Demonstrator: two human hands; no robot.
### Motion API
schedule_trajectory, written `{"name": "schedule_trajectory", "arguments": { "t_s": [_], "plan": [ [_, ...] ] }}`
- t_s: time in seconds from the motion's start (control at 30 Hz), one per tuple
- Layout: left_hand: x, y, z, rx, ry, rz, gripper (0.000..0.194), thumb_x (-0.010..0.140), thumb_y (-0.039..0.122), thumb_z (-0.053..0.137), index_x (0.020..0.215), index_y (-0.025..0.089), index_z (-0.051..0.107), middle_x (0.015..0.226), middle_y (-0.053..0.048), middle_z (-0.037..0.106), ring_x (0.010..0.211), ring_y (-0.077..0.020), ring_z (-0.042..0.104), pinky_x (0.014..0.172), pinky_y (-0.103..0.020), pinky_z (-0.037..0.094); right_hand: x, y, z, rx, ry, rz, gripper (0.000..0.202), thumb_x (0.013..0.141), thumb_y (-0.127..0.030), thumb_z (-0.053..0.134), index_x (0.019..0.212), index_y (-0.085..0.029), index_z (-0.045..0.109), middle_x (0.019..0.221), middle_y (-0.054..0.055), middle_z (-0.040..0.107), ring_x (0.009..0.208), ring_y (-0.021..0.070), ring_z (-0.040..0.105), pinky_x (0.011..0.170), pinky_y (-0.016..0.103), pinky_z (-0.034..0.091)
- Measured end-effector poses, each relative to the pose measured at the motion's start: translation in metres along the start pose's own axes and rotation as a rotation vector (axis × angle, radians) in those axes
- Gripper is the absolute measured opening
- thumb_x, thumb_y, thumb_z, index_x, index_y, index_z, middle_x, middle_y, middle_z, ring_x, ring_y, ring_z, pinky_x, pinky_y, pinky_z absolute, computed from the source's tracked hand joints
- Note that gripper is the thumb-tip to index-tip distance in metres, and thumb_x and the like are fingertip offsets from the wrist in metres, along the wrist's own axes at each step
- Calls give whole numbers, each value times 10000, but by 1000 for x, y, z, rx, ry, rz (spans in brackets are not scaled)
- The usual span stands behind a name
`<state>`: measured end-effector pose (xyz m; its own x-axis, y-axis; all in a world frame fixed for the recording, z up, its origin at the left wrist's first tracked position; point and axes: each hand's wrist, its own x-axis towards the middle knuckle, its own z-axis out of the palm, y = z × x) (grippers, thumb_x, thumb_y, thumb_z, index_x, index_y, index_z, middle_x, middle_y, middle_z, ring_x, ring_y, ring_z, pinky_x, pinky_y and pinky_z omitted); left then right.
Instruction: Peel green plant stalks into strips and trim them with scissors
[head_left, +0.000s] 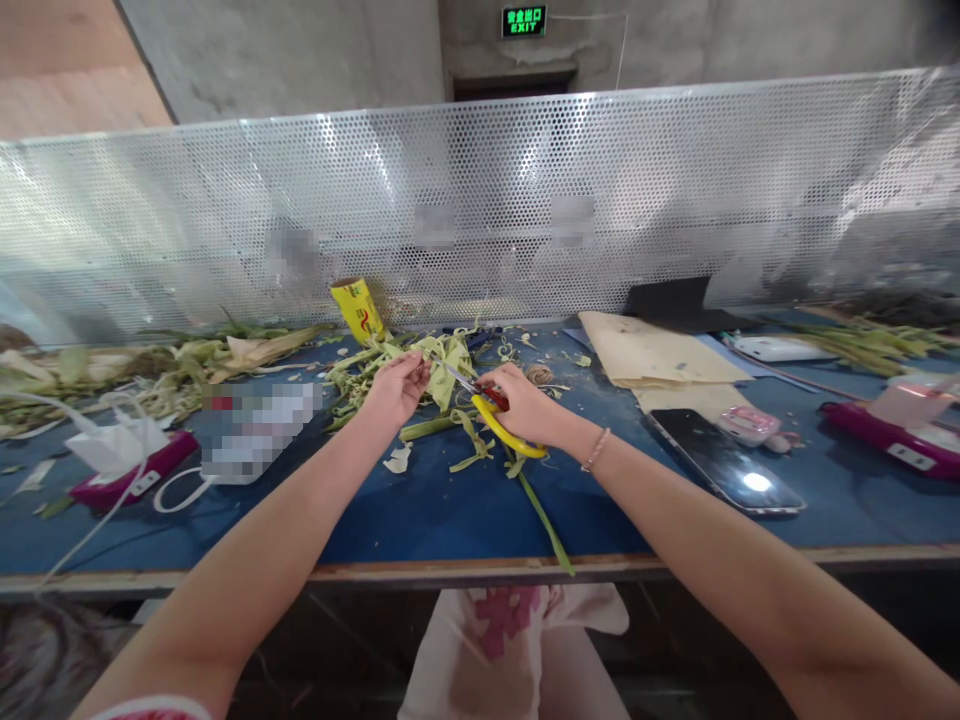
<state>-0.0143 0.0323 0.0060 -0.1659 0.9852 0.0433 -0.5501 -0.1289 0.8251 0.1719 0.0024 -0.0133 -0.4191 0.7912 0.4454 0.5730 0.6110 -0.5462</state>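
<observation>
My left hand (401, 385) is closed, thumb and fingers pinched at a pale green leaf piece (450, 362) above the middle of the blue table. My right hand (517, 400) is wrapped round a pair of scissors (459, 377) with red on the handle, blades pointing left toward the leaf. Beneath my right hand lies a curved yellow handle (506, 430); whether my fingers touch it is unclear. Curled green leaf strips (356, 385) are heaped beside my left hand. A long green strip (547, 525) reaches the front table edge.
At the left are dried leaves (259, 350), a purple power strip (161, 470) and a white cable. A yellow tube (358, 310) leans at the back. Rightward lie brown paper (652, 350), a black phone (724, 460), a pink case (748, 424) and another power strip (892, 440).
</observation>
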Motion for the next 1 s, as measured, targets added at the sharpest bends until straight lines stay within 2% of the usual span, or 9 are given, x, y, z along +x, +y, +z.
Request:
{"name": "schedule_trajectory", "arguments": {
  "t_s": [0.1, 0.27, 0.43, 0.73, 1.0],
  "plan": [
    [-4, 1, 3, -27, -40, -8, 114, 694, 57, 536, 613, 136, 540, 532, 14, 588, 525, -84, 586, 543, -196, 478, -2, -5, -2, 9, 4, 24, 390, 660, -326, 624, 973, -131, 498, 989, 83, 424, 764, 128, 514, 768, 328, 460],
    [-10, 3, 7, -44, -49, -10, 129, 717, 49, 508, 624, 127, 549, 557, 7, 601, 532, -70, 583, 549, -177, 479, -4, -1, -5, -47, 4, -100, 458, 697, -437, 573, 1018, -128, 470, 996, 84, 390, 783, 134, 477, 806, 331, 443],
    [-7, 3, 6, -74, -55, 6, 143, 711, 37, 510, 602, 121, 549, 518, 17, 582, 515, -62, 581, 521, -155, 469, -4, 5, -7, -63, 5, -136, 506, 693, -455, 573, 1048, -116, 451, 992, 79, 373, 769, 126, 466, 816, 323, 439],
    [-8, -1, 6, -19, -86, 13, 159, 696, 14, 510, 590, 123, 555, 527, 14, 586, 492, -49, 556, 537, -148, 467, -5, -1, -9, -35, 17, -159, 421, 711, -409, 569, 1013, -135, 465, 962, 68, 384, 829, 143, 466, 831, 327, 433],
    [-13, -7, 6, 85, -183, -1, 78, 642, 57, 592, 602, 118, 565, 528, 26, 571, 498, -52, 555, 547, -164, 464, -2, -3, -9, -38, 39, -135, 397, 734, -427, 539, 982, -119, 501, 941, 73, 413, 817, 142, 476, 813, 320, 441]
  ]
}}
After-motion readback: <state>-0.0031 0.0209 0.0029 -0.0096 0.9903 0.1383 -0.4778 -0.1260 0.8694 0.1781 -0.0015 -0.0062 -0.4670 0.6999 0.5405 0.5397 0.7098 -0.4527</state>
